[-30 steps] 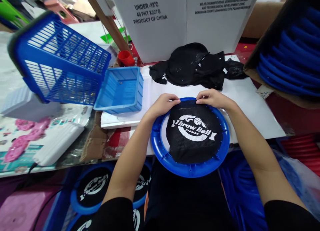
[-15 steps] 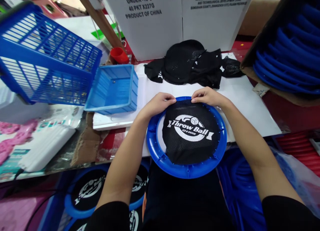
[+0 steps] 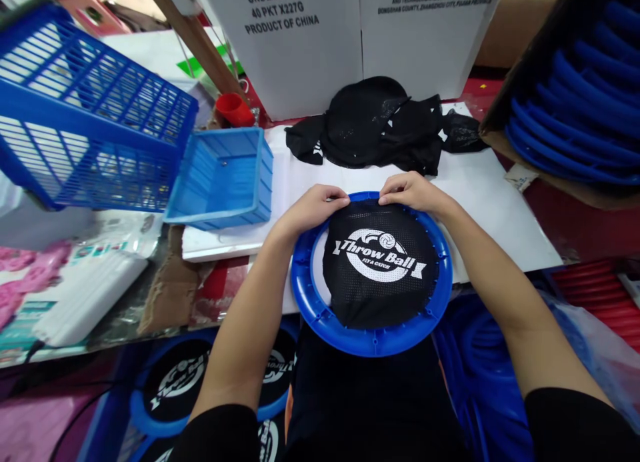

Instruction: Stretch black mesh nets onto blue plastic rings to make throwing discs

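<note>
A blue plastic ring (image 3: 375, 343) lies over the front edge of the white work surface, close to my body. Across its opening rests a black mesh disc (image 3: 385, 302) printed "Throw Ball". The mesh meets the ring at the top, while a white gap shows along the left side. My left hand (image 3: 323, 205) pinches the mesh's upper edge at the ring's top left. At the top right, my right hand (image 3: 410, 190) pinches the same edge. Thumbs and fingertips press together in both hands, a short space apart.
Loose black mesh pieces (image 3: 370, 125) lie beyond the ring, before a white carton (image 3: 310, 62). To the left stand a light blue tray (image 3: 220, 182) and a blue basket (image 3: 100, 115). Blue rings (image 3: 575, 115) fill a box at right. Finished-looking mesh discs (image 3: 175, 382) sit below left.
Both hands keep their pinch on the mesh's upper edge with hardly any movement. The whole view has shifted very slightly.
</note>
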A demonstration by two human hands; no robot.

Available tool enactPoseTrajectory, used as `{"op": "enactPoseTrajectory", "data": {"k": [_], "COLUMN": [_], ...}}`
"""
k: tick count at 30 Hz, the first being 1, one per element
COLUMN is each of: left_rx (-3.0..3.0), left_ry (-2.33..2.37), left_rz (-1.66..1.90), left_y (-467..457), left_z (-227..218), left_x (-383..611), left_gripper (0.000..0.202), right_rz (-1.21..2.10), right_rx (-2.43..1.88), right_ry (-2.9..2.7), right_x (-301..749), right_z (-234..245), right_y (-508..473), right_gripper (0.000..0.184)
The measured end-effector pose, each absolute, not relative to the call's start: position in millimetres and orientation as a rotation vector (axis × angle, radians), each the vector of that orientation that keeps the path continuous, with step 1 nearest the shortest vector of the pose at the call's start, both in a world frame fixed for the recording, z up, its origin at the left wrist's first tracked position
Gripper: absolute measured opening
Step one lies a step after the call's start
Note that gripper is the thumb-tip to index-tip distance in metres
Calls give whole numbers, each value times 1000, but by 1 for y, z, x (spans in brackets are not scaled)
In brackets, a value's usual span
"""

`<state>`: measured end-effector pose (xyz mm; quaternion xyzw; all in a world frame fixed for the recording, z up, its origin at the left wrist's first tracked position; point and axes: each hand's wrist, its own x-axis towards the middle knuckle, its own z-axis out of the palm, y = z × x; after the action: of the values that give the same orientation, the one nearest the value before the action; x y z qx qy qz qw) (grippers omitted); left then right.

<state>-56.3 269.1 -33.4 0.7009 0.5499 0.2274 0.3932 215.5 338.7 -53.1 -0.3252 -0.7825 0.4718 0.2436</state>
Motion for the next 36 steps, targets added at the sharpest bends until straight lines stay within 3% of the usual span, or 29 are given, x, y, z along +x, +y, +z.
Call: {"op": "enactPoseTrajectory", "data": {"k": [17,26,36], "left_rx": [1788,1813,2069], "left_ry": [1413,1351,1429], "left_rz": [528,554,320], "left_y": [269,263,252], "left_z": [-32,-23,-8], "left_x": [-57,-60,-75], "left_gripper": [22,22,15], "right_rz": [1322,1336,1042], "right_rx": [-839,-834,-673], "right_ry": [-2187,-2313,-2572], "right_x": [211,225,214], "right_z": [-52,-38,-40], "right_y": [347,349,325], "right_gripper": [39,25,18]}}
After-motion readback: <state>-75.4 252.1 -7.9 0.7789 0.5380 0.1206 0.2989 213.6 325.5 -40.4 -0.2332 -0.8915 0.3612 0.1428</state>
